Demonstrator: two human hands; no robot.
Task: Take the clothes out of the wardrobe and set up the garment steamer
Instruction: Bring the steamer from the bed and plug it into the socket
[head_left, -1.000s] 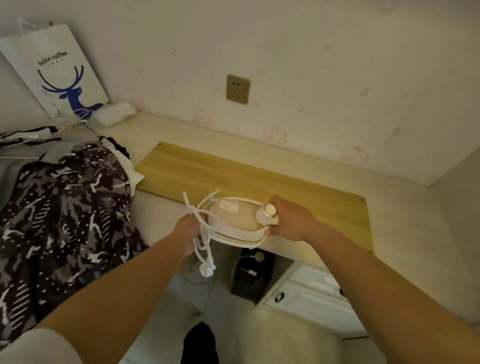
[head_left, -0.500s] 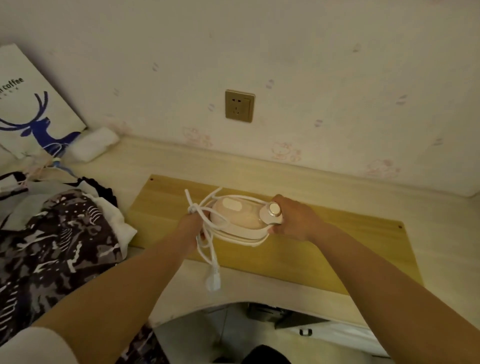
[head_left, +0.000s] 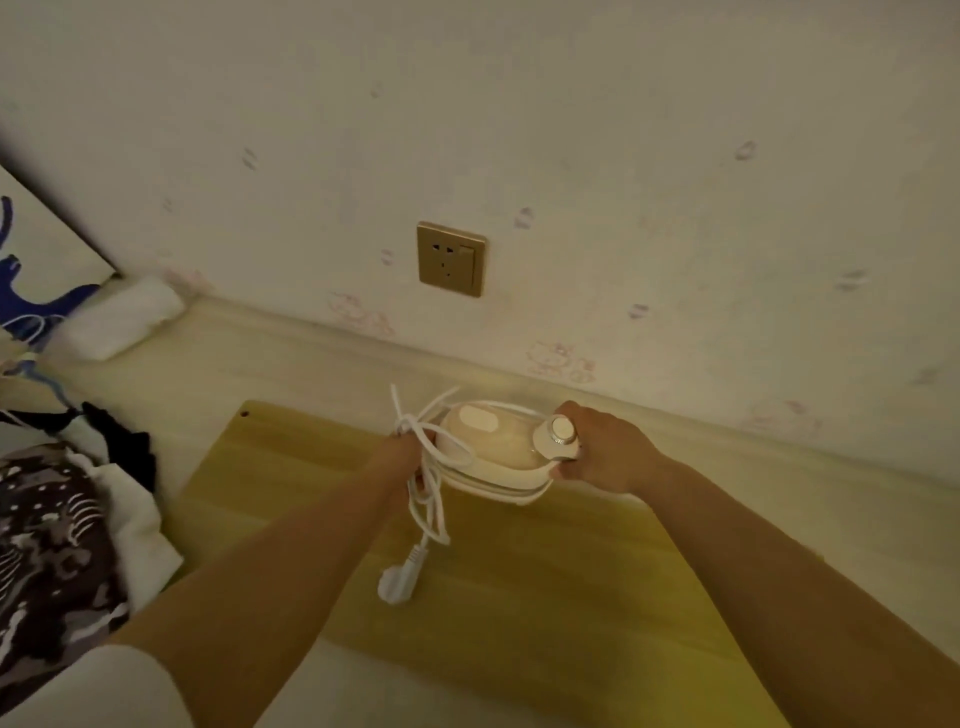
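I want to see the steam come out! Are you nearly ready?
Not quite. Done: clothes already lie in a pile on the left. In hand: the steamer is held over the wooden board, the right hand at its knob end and the left hand gripping the bundled cord. Left: the plug dangles loose, so the cord needs unwinding and plugging into the wall socket.

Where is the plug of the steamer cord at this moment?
In the head view, the plug hangs low at centre, over the wooden board, below the left hand gripping the cord.
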